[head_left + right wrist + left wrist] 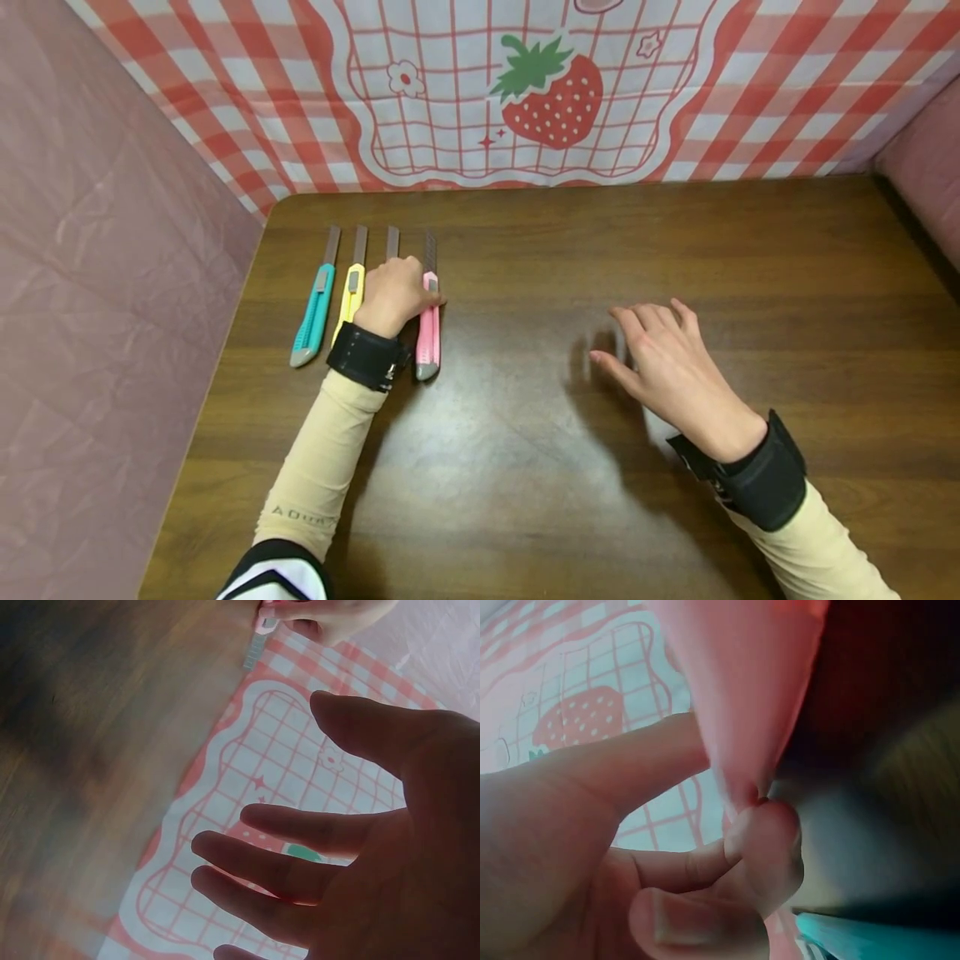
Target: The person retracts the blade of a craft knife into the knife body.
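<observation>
On the left half of the table lie several box cutters with their blades out, pointing away from me. My left hand (pixel 393 298) grips the pink box cutter (pixel 427 337), thumb across its slider; in the left wrist view its blurred pink handle (pixel 742 682) passes between thumb and fingers. The yellow box cutter (pixel 351 287) is partly behind that hand, and the turquoise one (pixel 313 317) lies farthest left. Of another cutter only the blade (pixel 393 242) shows, its handle hidden. To the right, my right hand (pixel 666 367) hovers above the table, fingers spread and holding nothing.
The brown wooden table (pixel 525 467) ends at the back against a red checked cloth (pixel 285 92) printed with a strawberry. A pinkish cloth (pixel 97 275) hangs beyond the left edge, with another pink surface (pixel 926 158) at the far right.
</observation>
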Demonstrator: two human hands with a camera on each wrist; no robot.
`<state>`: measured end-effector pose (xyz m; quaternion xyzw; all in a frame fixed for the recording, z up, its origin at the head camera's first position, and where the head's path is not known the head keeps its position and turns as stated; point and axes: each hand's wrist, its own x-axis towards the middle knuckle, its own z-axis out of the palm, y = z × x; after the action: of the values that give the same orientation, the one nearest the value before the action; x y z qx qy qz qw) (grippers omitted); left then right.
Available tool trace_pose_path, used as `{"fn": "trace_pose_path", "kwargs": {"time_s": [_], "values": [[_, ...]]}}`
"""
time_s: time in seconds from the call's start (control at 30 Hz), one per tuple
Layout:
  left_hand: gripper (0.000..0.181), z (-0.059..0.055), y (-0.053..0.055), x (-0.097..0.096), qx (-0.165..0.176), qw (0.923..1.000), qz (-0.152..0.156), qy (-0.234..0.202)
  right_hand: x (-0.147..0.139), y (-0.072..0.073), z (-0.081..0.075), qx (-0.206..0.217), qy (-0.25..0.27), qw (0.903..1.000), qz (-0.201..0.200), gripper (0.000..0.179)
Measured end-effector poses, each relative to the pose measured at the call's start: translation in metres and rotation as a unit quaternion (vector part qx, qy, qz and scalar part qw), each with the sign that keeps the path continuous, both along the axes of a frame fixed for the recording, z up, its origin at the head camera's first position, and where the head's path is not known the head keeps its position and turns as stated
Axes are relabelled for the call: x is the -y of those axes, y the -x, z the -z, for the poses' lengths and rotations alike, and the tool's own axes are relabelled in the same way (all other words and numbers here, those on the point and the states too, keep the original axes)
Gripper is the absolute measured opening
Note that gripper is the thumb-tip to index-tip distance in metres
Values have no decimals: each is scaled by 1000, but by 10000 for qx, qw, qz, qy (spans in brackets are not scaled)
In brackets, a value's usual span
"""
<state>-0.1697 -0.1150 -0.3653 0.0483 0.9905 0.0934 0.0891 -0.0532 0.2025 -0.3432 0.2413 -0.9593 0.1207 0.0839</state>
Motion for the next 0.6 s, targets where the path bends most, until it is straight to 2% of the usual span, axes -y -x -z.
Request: {"fn": "trace_pose_path", "kwargs": {"time_s": [0.27, 0.47, 0.6], "values": [[39, -6, -7, -8, -312, 9993, 117, -190, -2, -2, -1, -2, 6, 10000, 28, 48], [41, -15, -12, -14, -537, 9976, 99, -427, -2, -2, -3, -23, 25, 9999, 95, 46], [43, -22, -18, -19, -770, 9952, 252, -543, -3, -2, -4, -87, 77, 9998, 160, 45]]}}
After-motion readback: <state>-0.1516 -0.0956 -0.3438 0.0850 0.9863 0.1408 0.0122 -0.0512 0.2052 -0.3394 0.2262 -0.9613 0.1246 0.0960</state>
